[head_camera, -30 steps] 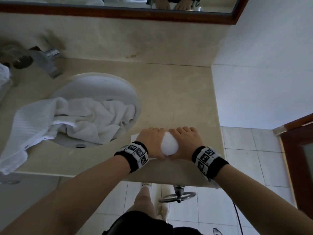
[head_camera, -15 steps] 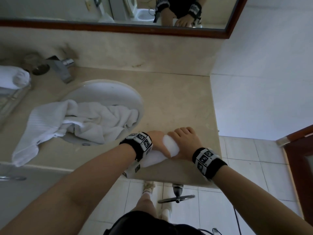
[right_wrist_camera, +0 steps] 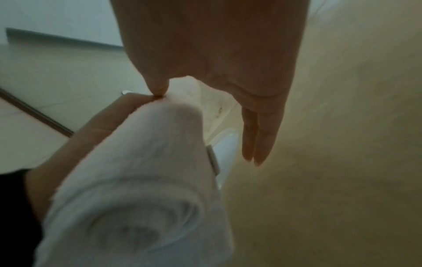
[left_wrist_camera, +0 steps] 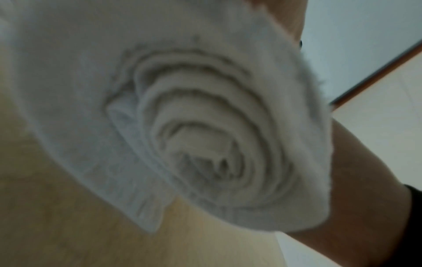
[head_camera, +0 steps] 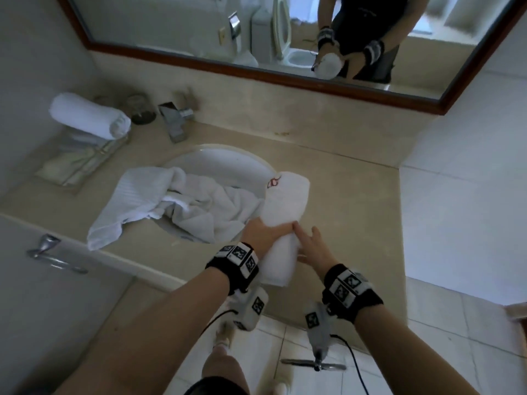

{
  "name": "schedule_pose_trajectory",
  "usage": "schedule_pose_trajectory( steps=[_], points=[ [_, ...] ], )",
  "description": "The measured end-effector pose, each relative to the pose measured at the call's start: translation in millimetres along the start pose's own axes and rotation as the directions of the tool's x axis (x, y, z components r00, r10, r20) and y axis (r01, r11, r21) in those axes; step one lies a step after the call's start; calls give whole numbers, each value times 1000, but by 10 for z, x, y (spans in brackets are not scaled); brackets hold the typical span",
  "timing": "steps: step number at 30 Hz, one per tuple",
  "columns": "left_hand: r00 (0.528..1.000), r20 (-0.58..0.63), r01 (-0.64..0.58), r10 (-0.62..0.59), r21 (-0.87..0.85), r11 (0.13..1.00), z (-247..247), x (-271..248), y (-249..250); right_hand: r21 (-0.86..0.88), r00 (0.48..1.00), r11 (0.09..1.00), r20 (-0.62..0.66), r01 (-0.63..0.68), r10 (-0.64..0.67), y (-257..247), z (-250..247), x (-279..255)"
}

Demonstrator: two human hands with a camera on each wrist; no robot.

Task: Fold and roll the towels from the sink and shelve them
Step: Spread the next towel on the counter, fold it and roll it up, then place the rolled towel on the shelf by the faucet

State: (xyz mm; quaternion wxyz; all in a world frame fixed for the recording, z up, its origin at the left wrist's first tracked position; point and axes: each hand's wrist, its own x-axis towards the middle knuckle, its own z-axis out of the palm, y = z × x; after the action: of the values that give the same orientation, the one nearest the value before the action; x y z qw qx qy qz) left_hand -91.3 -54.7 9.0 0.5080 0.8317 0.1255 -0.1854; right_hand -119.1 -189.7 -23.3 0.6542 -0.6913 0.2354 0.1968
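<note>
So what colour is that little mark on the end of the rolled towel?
Red, on the white rolled terry towel; the head view shows it best.

Bare counter (head_camera: 356, 201) right of towel-filled sink (head_camera: 228, 161)

Head overhead; wrists close on towel roll (left_wrist_camera: 205, 135).

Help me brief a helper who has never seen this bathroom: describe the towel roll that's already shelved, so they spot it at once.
Start at the sink and look left past the faucet. There, on the glass shelf, lies the shelved roll. Unlike the loose towels heaped in the sink and the roll gripped by the left hand, nobody touches it.
</note>
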Motion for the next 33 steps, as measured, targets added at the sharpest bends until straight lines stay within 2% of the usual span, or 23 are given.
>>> schedule_pose_trajectory(
  steps=[3, 5, 9, 12, 17, 21, 27, 33],
  points=[
    [990, -130, 35, -49, -111, 993, -272, 99, 16, 6, 988, 998, 146, -58, 56, -229, 392, 170],
    [978, -187, 63, -96, -172, 983, -495, 211, -30, -6, 980, 1000, 201, -7, 8, -424, 674, 228],
    [961, -211, 100, -177, -333, 938, -1046, 464, -157, -106, 946, 983, 302, 153, -115, -790, 1208, 346],
    [951, -240, 95, -195, -375, 922, -1544, 676, -284, -171, 920, 963, 368, 207, -132, -1028, 1621, 575],
    [958, -197, 64, -207, -557, 828, -2465, 1090, -600, -298, 860, 884, 474, 361, -192, -1574, 2471, 904],
    [928, -273, 31, -252, -618, 785, -3137, 1367, -730, -342, 817, 838, 544, 425, -192, -1992, 3201, 1112],
    [830, -442, -40, -341, -658, 752, -3897, 1786, -838, -283, 832, 913, 545, 295, -100, -2320, 4111, 1485],
    [786, -447, -39, -426, -725, 688, -4520, 2225, -1048, -190, 781, 972, 625, 138, 11, -2452, 4594, 1750]
  ],
)
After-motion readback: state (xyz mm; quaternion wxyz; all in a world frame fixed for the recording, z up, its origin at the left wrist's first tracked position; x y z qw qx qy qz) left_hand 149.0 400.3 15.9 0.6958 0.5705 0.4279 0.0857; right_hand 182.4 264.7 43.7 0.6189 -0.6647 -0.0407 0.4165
